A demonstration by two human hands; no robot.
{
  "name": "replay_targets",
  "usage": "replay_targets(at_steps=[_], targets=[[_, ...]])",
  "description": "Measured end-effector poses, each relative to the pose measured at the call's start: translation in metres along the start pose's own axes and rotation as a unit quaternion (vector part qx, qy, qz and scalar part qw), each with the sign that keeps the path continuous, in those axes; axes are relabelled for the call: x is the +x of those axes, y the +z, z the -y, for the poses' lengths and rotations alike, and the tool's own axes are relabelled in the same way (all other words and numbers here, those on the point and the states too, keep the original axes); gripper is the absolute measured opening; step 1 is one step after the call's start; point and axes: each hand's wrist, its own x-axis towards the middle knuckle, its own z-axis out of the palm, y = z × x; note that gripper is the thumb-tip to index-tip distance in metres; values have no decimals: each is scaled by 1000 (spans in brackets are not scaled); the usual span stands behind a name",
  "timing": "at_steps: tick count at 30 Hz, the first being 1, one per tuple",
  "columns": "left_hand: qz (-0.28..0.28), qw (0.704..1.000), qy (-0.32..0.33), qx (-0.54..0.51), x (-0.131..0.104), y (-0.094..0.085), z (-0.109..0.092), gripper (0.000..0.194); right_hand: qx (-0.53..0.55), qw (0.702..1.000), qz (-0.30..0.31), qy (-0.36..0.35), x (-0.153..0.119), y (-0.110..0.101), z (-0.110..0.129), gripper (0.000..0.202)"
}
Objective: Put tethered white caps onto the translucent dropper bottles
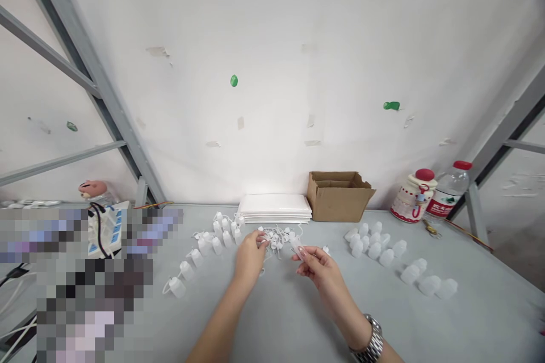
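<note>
The grey table (276, 317) meets the wall along its far edge, its surface showing between the forearms. There stand an unmarked cardboard box (339, 204), a white stack (275, 209) and, to the right, a bottle (449, 190) with white Chinese characters on red. The right hand (320, 266) pinches a small translucent piece (298, 248); the left hand (251, 252) reaches the white looped caps (276, 238), its grip unclear. Capped pieces (203, 246) lie left, translucent pieces (386, 257) right.
</note>
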Motion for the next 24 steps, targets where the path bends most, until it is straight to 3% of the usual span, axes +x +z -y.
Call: replay_targets(at_steps=[9,15,17,21,24], targets=[[-5,969,-28,-245,2,2,-5,23,-7,1000,-4,4,1,1,-1,37],[0,946,20,-324,-4,5,-12,44,-12,1000,1,9,-3,4,4,34],[19,948,86,-305,-10,7,-14,47,-17,1000,6,5,-4,5,6,34],[46,958,250,-134,-25,7,-16,50,-70,997,4,-33,-1,4,5,33],[56,953,291,-60,-32,6,-18,59,-128,989,0,-68,4,2,-3,34]])
